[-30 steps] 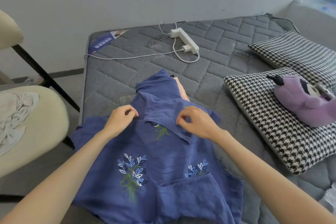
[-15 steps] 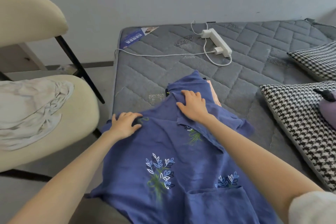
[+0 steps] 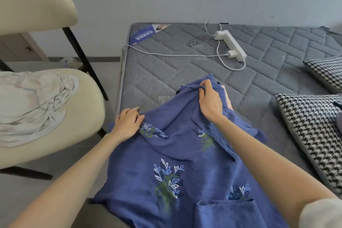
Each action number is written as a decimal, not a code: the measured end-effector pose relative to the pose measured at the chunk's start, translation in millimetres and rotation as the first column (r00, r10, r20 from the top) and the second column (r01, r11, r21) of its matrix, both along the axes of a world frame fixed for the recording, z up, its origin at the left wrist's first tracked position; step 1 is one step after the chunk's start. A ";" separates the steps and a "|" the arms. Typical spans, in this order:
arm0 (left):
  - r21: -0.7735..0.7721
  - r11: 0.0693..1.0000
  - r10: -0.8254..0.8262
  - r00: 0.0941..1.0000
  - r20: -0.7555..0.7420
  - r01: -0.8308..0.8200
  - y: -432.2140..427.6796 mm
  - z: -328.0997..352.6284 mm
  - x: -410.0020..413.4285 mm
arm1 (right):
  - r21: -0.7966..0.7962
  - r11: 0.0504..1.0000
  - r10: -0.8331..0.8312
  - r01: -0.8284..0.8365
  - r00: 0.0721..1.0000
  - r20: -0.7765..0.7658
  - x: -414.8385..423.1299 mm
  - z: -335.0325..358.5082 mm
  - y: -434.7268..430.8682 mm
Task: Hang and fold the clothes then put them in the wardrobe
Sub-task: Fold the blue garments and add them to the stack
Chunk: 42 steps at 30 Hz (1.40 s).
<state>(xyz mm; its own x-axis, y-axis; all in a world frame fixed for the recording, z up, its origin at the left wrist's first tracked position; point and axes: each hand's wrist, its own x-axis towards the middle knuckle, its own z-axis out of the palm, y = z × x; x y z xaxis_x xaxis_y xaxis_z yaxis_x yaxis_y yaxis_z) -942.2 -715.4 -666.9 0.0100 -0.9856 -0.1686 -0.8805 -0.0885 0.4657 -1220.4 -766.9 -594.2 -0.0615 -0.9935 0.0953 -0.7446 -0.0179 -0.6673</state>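
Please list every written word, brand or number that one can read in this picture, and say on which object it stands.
Blue label at the corner of the mattress: white characters, upside down in this view, too blurred to read.
Blue garment: embroidered leaves only, no text.
Power strip: no readable marking.
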 end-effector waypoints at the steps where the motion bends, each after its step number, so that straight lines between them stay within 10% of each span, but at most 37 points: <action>1: 0.053 0.998 -0.030 0.999 0.016 0.029 -2.4 -1.5 -0.2 | 0.000 1.000 0.006 -0.006 1.000 0.012 -0.7 -0.1 0.8; 8: -0.015 1.000 -0.010 0.948 0.317 0.016 -21.5 14.8 -4.8 | -0.015 0.996 -0.082 0.084 0.993 0.088 -1.7 5.3 1.3; 17: -0.394 0.890 0.284 0.954 0.091 -0.227 -65.4 70.1 -4.4 | -0.072 0.974 -0.214 0.214 0.977 0.000 -2.7 10.3 -4.2; 25: -0.253 0.873 0.380 0.907 -0.180 -0.416 -101.5 64.7 -18.9 | -0.058 0.968 -0.245 0.243 0.969 -0.018 -1.9 6.7 -13.2; 31: 0.047 0.968 0.243 0.877 -0.415 -0.246 -99.8 44.2 -25.4 | 0.054 0.970 -0.232 0.235 0.970 -0.068 -8.2 -2.1 -14.7; 42: -0.089 0.996 -0.050 0.916 -0.397 0.015 -33.8 58.4 -73.9 | 0.052 0.994 -0.090 0.095 0.991 -0.095 -56.2 6.6 23.5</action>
